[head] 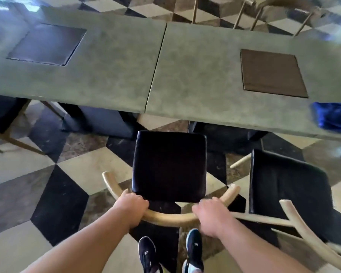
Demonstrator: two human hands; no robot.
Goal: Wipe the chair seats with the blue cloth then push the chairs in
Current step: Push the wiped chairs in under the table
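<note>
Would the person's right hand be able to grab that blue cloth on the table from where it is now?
Probably yes, though not at once. The right hand is clamped on the chair's curved wooden backrest, so it must let go first. The blue cloth lies uncovered on the table edge, far to the right.

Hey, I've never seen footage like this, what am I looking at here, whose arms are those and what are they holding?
There is only one picture, from a camera worn on a person's head, looking forward and down. The arms are the wearer's own. The left hand and right hand both grip the curved wooden backrest of a chair with a dark seat, which faces a long green table. A second chair stands to the right. The blue cloth lies on the table's near right edge, in nobody's hand. The wearer's shoes show below.
</note>
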